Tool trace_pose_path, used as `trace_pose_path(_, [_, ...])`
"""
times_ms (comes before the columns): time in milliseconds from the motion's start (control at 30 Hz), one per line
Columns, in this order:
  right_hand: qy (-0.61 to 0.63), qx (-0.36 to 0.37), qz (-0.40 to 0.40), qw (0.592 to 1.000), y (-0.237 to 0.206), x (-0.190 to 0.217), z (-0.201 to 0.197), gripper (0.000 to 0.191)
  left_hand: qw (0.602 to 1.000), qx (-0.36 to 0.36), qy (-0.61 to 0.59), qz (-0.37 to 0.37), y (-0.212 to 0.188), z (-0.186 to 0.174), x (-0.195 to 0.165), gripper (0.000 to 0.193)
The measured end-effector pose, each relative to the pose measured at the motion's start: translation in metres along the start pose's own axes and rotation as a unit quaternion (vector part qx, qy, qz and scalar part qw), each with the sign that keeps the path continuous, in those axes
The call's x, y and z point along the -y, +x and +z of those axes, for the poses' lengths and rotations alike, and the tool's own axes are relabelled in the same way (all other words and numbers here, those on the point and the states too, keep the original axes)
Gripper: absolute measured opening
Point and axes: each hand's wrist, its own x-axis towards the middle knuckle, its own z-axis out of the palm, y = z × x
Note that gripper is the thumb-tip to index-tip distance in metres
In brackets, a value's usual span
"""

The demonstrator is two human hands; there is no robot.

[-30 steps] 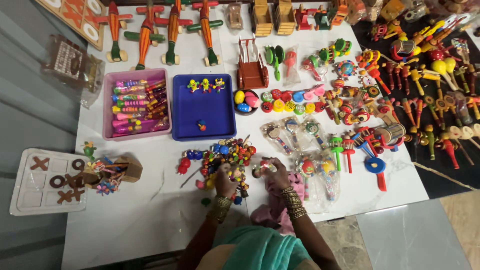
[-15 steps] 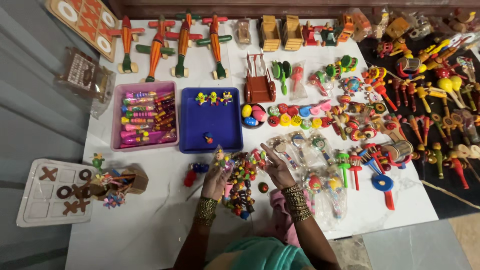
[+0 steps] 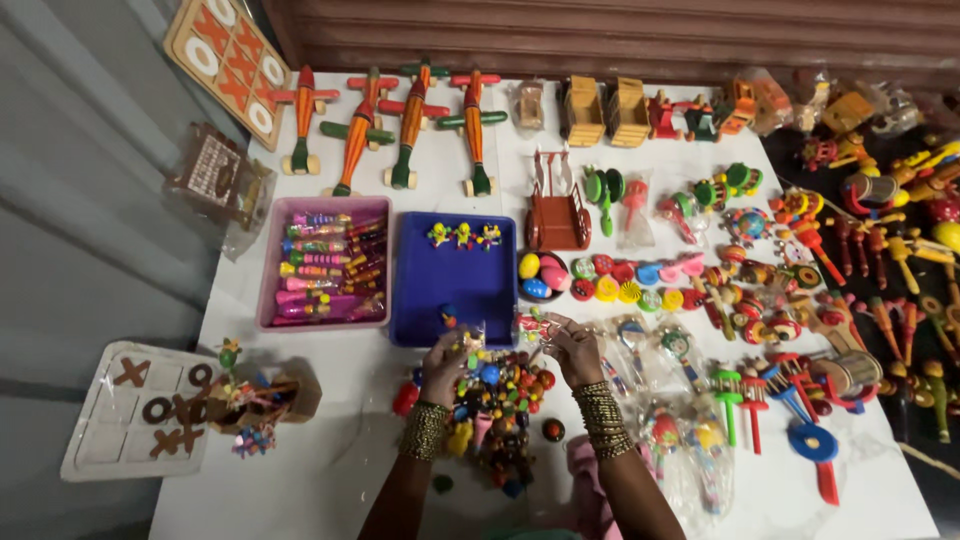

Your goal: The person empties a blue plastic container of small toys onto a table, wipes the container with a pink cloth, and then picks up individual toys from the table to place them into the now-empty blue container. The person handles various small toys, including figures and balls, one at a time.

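My left hand sits at the front edge of the blue tray, fingers pinched on a small clear packet with a tiny toy inside. My right hand is just right of it, fingers curled on another small clear plastic packet. Both wrists wear stacked bangles. Below and between my hands lies a heap of small colourful wooden toys. A row of three tiny figures stands at the tray's far side, and one small piece lies near its front.
A pink tray of painted sticks lies left of the blue one. Wooden planes line the back. A noughts-and-crosses board and a pencil holder stand front left. Packeted tops, rattles and eggs crowd the right.
Both hands have moved away from me, from the toy heap up to the blue tray's front edge, each now pinching a small packet. The view has come closer.
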Motion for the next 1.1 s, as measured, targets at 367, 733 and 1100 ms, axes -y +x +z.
trace_pose_path(367, [-0.381,-0.018,-0.237,0.894,0.128,0.017,0.062,0.012,0.913,-0.004,0.318,0.255,0.117,-0.01,-0.072,0.026])
trace_pose_path(733, [-0.642,-0.18,-0.207,0.716,0.216,0.014,0.101,0.026,0.788,-0.24,0.392,0.409,0.214,0.006,-0.091,0.022])
trace_pose_path(1100, [-0.755,-0.234,-0.328,0.518,0.235,-0.019,0.098,0.035,0.802,-0.292,0.344,0.391,0.231,0.001,-0.069,0.025])
